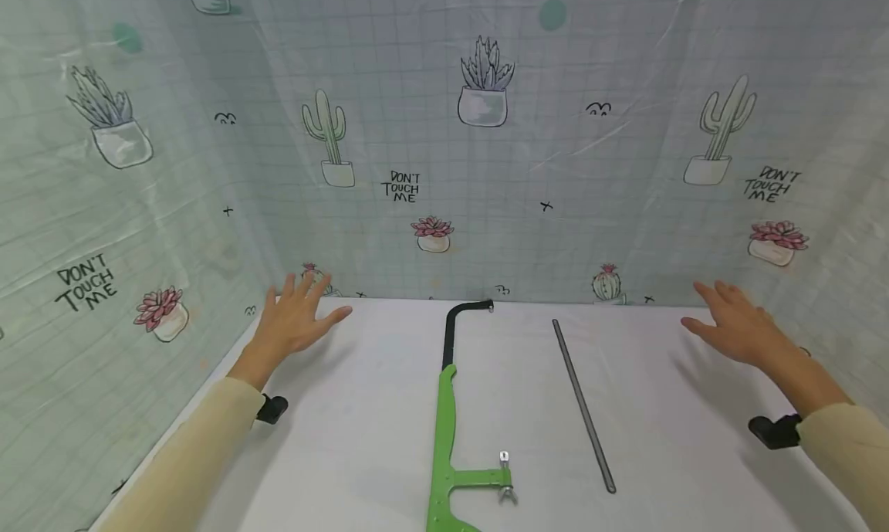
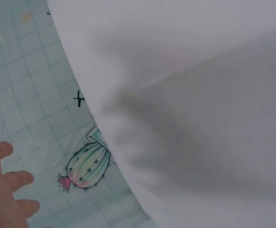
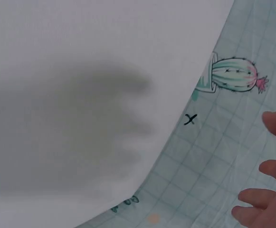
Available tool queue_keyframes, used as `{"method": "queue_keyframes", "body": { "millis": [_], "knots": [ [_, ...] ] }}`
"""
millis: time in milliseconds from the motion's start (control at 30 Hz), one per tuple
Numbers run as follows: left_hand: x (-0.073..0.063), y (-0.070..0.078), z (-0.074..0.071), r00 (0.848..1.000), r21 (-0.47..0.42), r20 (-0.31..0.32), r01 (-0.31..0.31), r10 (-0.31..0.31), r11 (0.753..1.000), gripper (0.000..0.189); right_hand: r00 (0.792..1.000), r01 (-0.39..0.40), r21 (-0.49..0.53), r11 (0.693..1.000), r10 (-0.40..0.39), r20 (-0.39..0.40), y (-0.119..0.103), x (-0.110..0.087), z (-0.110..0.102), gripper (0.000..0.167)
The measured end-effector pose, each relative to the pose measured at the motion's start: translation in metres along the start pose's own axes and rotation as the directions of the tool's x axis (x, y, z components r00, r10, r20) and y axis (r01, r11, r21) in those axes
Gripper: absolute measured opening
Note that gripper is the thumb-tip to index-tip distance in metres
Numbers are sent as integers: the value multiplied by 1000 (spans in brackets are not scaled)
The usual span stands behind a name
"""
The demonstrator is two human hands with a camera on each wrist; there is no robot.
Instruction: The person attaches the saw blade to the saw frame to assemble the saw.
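Note:
A hacksaw frame [image 1: 444, 432] with a green handle and a black curved front lies on the white table, its near end cut off by the bottom of the head view. To its right lies a thin dark grey saw blade or strip [image 1: 583, 404], slanting and apart from the frame. My left hand [image 1: 295, 320] is held over the table's far left part, fingers spread, holding nothing. Over the far right part, my right hand [image 1: 739, 327] is likewise spread and holds nothing. In both wrist views only fingers and the hands' shadows show.
A wing nut [image 1: 508, 493] and bolt sit on the frame's short green arm. The white table [image 1: 368, 424] ends at a patterned plastic curtain [image 1: 528, 161] printed with potted plants, which rises behind and along both sides. Dark wrist devices [image 1: 272, 408] show at both sleeves.

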State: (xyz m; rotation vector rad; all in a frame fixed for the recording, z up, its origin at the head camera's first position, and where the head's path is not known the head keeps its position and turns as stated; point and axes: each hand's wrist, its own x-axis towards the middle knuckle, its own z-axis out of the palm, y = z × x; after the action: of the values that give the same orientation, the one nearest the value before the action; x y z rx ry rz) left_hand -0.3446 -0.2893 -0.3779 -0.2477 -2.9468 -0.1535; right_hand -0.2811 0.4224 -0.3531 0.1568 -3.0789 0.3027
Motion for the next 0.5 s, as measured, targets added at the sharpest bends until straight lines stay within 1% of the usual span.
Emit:
{"method": "queue_keyframes", "body": {
  "millis": [200,333,433,500],
  "knots": [
    [-9,14,-1,1000,10,-4,-4,4,1000,100,997,50,-30,998,-52,-50,-13,-11,7,78],
    [-18,23,1,999,-3,-28,-20,20,1000,100,994,68,-41,997,-72,-82,-25,-23,13,75],
    [-28,31,0,998,-12,-57,-24,24,1000,99,993,72,-10,997,-73,-96,-37,-32,17,72],
    [-33,37,-1,997,-24,-68,-28,27,999,98,994,58,28,998,-55,-98,-45,-40,20,69]
  ]
}}
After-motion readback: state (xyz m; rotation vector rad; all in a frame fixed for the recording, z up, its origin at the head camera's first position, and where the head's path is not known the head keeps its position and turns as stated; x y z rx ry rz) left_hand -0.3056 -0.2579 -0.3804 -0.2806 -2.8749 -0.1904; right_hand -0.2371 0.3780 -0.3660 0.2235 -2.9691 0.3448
